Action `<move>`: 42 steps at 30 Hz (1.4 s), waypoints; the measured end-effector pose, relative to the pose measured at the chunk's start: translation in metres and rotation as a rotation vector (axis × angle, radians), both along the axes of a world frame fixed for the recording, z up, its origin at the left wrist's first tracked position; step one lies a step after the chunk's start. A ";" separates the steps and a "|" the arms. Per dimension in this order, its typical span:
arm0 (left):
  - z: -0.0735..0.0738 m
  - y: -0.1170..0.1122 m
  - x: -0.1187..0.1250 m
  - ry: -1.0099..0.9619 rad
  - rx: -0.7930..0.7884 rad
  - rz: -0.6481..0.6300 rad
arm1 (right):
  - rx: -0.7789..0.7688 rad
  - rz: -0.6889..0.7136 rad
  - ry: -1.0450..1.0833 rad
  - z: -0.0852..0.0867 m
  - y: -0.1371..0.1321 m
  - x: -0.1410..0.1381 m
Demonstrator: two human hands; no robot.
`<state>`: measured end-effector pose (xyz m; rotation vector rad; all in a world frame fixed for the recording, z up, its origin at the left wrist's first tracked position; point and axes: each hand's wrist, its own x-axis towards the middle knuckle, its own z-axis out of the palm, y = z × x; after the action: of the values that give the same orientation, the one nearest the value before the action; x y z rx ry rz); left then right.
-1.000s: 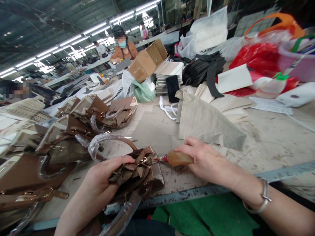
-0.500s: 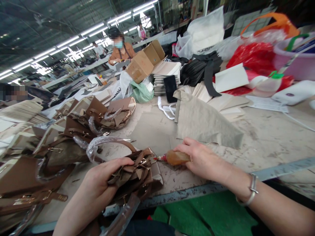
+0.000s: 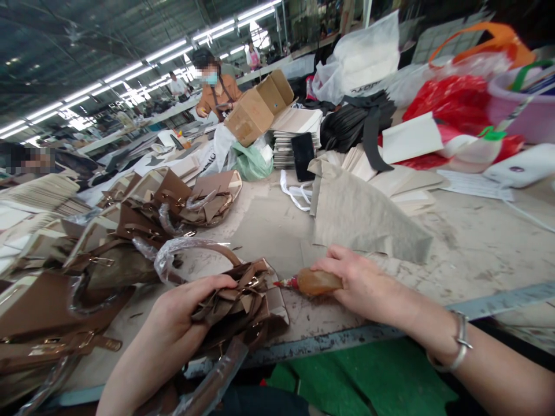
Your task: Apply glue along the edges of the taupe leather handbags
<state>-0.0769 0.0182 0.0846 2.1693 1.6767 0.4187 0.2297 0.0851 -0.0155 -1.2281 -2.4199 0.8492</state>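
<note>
My left hand (image 3: 184, 318) is closed around the gathered brown top of a handbag (image 3: 243, 306) at the table's front edge, thumb lying over the folds. One bag handle, wrapped in clear plastic, arches up behind that hand; another hangs over the edge. In my right hand (image 3: 351, 274) is a glue bottle (image 3: 318, 281) with amber contents and a red nozzle. It is held on its side, its tip pointing left close to the bag's pale edge panel. Whether the tip touches the panel I cannot tell. The fingers on the bottle's far side are hidden.
More brown handbags (image 3: 104, 254) crowd the left. A grey-beige cloth (image 3: 364, 214) lies ahead of my right hand. Behind it are a phone (image 3: 302, 156), stacked boards (image 3: 295, 130), a cardboard box (image 3: 255, 112) and a pink tub (image 3: 515, 110). A masked person (image 3: 219, 92) works farther back.
The glue bottle and my right hand have shifted slightly to the right, while my left hand keeps its hold on the handbag. The whole view has slid a little.
</note>
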 end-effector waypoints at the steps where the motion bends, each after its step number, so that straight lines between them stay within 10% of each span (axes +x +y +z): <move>1: 0.000 0.000 -0.001 0.002 -0.001 -0.001 | -0.008 0.012 -0.005 0.001 -0.001 0.001; 42: -0.005 -0.001 -0.002 -0.005 0.019 -0.060 | 0.115 -0.022 0.038 -0.008 0.001 -0.008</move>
<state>-0.0786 0.0176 0.0798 2.2241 1.6074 0.4244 0.2215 0.0865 -0.0237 -1.1830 -2.3848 0.7102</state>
